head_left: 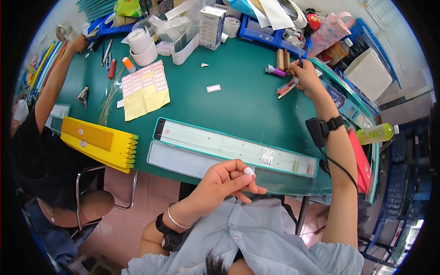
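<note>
Green worktop (238, 98) fills most of the view, pretty cluttered along the far edge with blue trays (263, 34) and a white carton (211, 27). The left hand (224, 181) sits near the chest, fingers curled, pinching a small white piece (248, 171) just over the long clear case (236, 147). The right hand (306, 78) is closed round a blue pen (300, 62) far right. A yellow label sheet (145, 89) lies mid-left; pinkish floor tiles (123, 220) below.

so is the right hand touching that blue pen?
Touching. Head view: the right hand has its fingers closed around the blue pen, held upright above the green table.
</note>
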The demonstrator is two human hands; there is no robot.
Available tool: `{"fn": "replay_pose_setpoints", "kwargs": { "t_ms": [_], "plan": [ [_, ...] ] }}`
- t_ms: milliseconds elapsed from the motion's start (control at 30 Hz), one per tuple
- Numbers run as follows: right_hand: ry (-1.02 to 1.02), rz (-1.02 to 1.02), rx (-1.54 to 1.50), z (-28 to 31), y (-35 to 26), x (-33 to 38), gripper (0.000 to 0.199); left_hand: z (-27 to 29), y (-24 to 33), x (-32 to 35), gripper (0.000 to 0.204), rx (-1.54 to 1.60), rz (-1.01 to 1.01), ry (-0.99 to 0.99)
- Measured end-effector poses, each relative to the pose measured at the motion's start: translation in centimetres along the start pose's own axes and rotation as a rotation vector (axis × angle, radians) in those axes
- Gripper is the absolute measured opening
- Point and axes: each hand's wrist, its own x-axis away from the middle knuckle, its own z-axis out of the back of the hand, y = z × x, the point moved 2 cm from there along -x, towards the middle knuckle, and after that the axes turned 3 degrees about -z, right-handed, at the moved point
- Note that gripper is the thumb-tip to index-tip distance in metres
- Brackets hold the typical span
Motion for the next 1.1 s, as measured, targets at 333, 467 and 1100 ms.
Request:
{"fn": "replay_pose_setpoints", "kwargs": {
  "t_ms": [333, 467, 1100],
  "plan": [
    [-0.013, -0.126, 0.093, 0.0, -1.1, 0.0, 0.016, 0.0, -0.5, 1.2, 0.016, -0.117, -0.047, 0.001],
    [-0.118, -0.116, 0.039, 0.5, -1.2, 0.4, 0.016, 0.3, -1.1, 1.4, 0.014, -0.099, -0.095, 0.010],
    [-0.038, 0.568, 0.527, -0.8, -6.2, 20.1, 0.017, -1.5, -0.5, 3.4, 0.012, -1.060, -0.615, 0.076]
  ]
}}
